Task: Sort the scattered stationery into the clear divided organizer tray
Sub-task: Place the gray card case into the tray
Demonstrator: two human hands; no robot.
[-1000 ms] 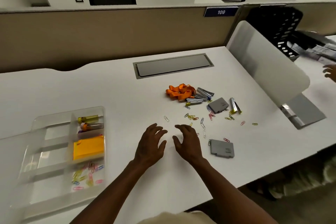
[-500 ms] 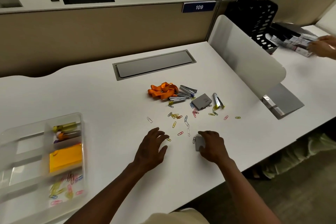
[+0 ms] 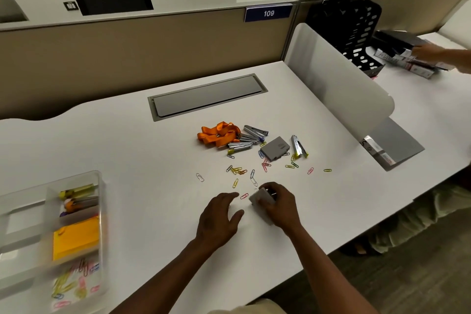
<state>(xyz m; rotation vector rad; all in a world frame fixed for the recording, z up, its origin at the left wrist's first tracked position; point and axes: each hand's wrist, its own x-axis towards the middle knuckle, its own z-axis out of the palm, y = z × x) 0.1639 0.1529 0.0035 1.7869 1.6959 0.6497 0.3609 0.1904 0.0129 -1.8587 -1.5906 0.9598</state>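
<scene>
right hand (image 3: 279,205) is gripping the small grey box (image 3: 261,198) just off the desk while the left hand (image 3: 219,219) is resting flat and relaxed, and the tray (image 3: 100,211) is sitting way out at 9 o'clock, so the left's nearer.

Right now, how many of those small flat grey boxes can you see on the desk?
2. One small flat grey box lies among the loose paper clips beside the orange lanyard; the other grey box is gripped in the right hand. None seems hidden.
</scene>
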